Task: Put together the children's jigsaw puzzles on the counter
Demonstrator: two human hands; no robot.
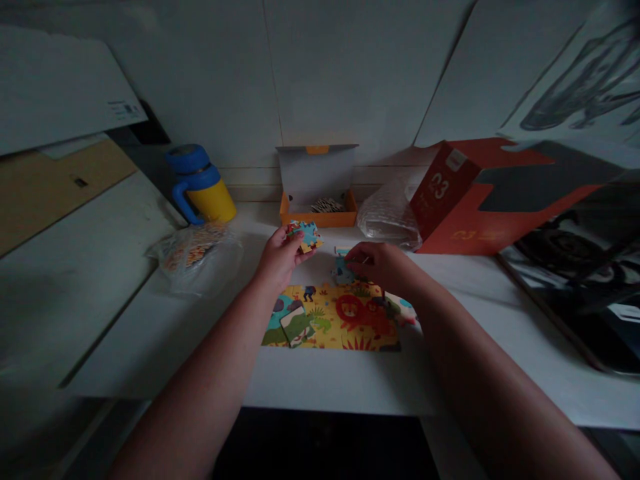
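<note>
My left hand (283,255) is closed around a small stack of jigsaw puzzle pieces (309,235), held above the table between the orange box and the puzzle. At the upper edge of the partly joined animal puzzle (327,327), my right hand (373,261) has its fingers bent down on a light-blue puzzle piece (343,272). A lion and a lizard show on the joined part. One loose green piece (296,325) lies tilted on its left side. Another piece (406,312), partly hidden by my right forearm, lies at the right edge.
An open orange box (320,219) with striped pieces inside stands at the back wall. Left are a blue-and-yellow mug (213,200) and a clear bag of pieces (195,257). Bubble wrap (387,217) and a large red box (465,213) are at the right.
</note>
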